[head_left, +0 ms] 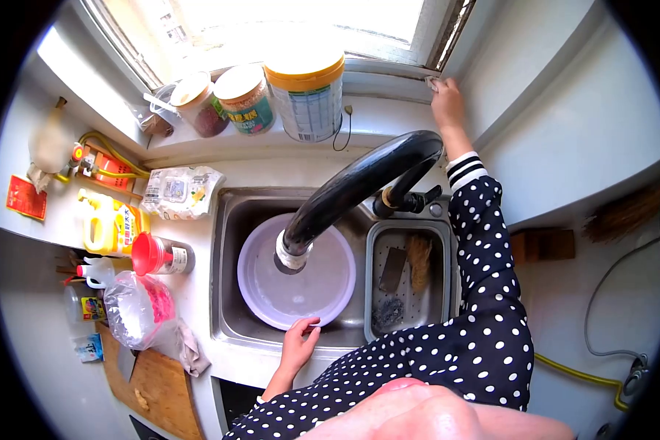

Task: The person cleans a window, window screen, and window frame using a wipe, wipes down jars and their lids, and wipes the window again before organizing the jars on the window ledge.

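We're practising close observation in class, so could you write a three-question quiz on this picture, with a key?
1. True or false: the purple basin sits inside the sink.
2. Which is nearest the left hand: (a) the yellow-lidded canister, (b) the purple basin, (c) the cutting board?
3. What does the right hand hold, and where?

Key: 1. True. 2. b. 3. A pale cloth or tissue, by the window frame.

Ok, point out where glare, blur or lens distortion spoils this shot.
Head view: the window is blown out to white; the lens bows the cabinet edges and leaves black corners; a pale item on the left wall is smeared; the hands look fairly clear, though the right one's whitish cloth lacks detail.
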Tool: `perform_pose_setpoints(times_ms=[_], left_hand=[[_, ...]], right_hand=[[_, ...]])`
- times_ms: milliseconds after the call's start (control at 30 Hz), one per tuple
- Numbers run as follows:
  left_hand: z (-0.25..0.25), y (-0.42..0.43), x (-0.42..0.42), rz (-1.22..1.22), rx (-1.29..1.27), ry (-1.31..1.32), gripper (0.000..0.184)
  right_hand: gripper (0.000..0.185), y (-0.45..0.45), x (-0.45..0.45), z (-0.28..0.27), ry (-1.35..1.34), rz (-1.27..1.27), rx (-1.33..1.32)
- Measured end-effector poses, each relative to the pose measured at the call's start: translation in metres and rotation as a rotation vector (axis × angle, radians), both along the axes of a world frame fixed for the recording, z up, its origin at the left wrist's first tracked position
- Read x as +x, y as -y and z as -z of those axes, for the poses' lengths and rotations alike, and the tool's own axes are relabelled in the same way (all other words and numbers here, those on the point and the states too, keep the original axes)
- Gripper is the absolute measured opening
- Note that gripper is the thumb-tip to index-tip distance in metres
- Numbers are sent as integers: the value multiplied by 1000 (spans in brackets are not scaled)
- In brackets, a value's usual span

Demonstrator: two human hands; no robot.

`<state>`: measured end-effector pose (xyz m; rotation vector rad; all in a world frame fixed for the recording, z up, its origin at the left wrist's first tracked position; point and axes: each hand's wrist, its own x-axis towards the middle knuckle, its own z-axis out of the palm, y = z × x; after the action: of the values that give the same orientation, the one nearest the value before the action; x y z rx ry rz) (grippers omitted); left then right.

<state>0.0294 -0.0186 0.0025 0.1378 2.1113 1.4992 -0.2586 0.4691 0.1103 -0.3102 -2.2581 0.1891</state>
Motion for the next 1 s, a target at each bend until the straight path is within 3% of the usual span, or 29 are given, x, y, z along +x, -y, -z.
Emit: perform_pose_setpoints(times_ms=[33, 233, 367, 467, 567, 1000], left_hand=[[0, 1, -2, 5, -2, -6, 25], [2, 1, -4, -18, -28, -15, 24], [8, 4, -5, -23, -41, -24, 24], [7, -1, -7, -16, -50, 20, 24], [2, 0, -13, -47, -13, 20, 24], [6, 19, -13, -101, -8, -65, 24]], right_hand=[[20, 5, -1, -2, 85, 71, 47], [24, 87, -40, -21, 6, -366, 426], [26, 75, -50, -11, 74, -273, 702], [26, 77, -46, -12, 131, -178, 755], [22, 68, -41, -26, 51, -55, 663], [18, 60, -54, -54, -78, -159, 446]])
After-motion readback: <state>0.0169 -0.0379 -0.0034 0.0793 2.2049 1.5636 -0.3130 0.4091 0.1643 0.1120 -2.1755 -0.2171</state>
